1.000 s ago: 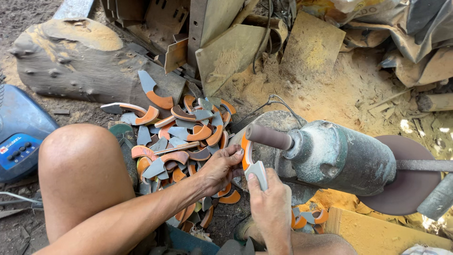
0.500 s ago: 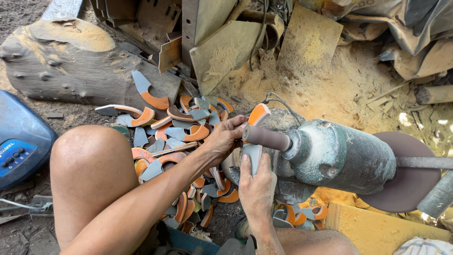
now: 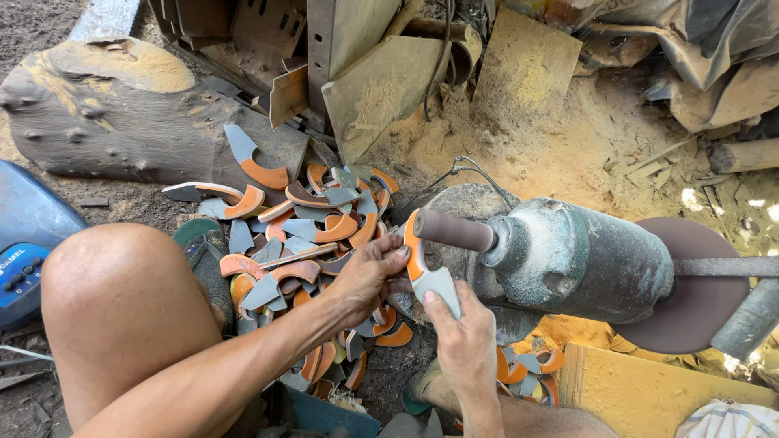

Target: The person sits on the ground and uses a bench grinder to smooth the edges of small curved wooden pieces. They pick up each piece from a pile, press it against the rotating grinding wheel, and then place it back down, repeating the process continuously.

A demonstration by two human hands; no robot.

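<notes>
Curved orange-and-grey piece (image 3: 425,272) held w/ its orange inner curve against the grey sanding drum (image 3: 454,230) of a dusty motor (image 3: 580,259). Left hand (image 3: 369,280) fingers curled round its upper part; right hand (image 3: 462,328) pinches the grey lower end, thumb on top. Pile of similar pieces (image 3: 300,243) just left, by bare knee (image 3: 122,300). Log (image 3: 114,113) behind; sawdust (image 3: 584,146) to the rt.

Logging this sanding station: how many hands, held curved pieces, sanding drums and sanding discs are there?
hands: 2, left hand and right hand
curved piece, held by both: 1
sanding drum: 1
sanding disc: 1
total: 5
</notes>
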